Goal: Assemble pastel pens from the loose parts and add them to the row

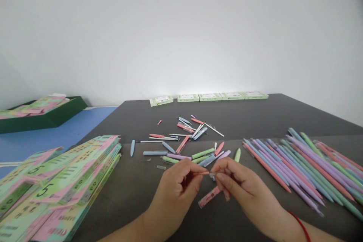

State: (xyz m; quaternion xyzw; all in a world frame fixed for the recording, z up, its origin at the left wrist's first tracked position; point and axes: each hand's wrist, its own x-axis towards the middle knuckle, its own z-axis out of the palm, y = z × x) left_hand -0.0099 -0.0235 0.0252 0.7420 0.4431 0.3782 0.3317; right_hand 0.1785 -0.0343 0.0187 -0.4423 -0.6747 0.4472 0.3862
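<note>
At the far left, well beyond the left hand, one dark green tray point(53, 119) of pastel packs stands on a blue surface point(85, 126). Nearer, just left of the left forearm, lies a pile of pastel cartons point(56, 185), overlapping too much for a sure count.

The left hand point(174, 189) has its fingers curled, thumb and forefinger closed on one thin coral piece point(200, 173) that points toward the other hand. Ahead of the left hand and to its left lies one light blue barrel point(132, 148); farther ahead, one tiny orange piece point(159, 122). Straight ahead of both hands are scattered pen parts point(181, 147), too overlapped to count, and well beyond them five pale green boxes point(210, 97), one apart and four in a row.

The right hand point(244, 187) pinches one small pale piece point(211, 175) at the coral piece's end, its fingers bent. One pink clear-ended barrel point(209, 197) runs beneath those fingers; whether they grip it cannot be told. One lone green barrel point(237, 155) lies just ahead of the right hand. One red cord point(300, 225) circles its wrist. Right of that hand, over a dozen pens point(300, 170) lie slanted side by side, partly overlapping.
</note>
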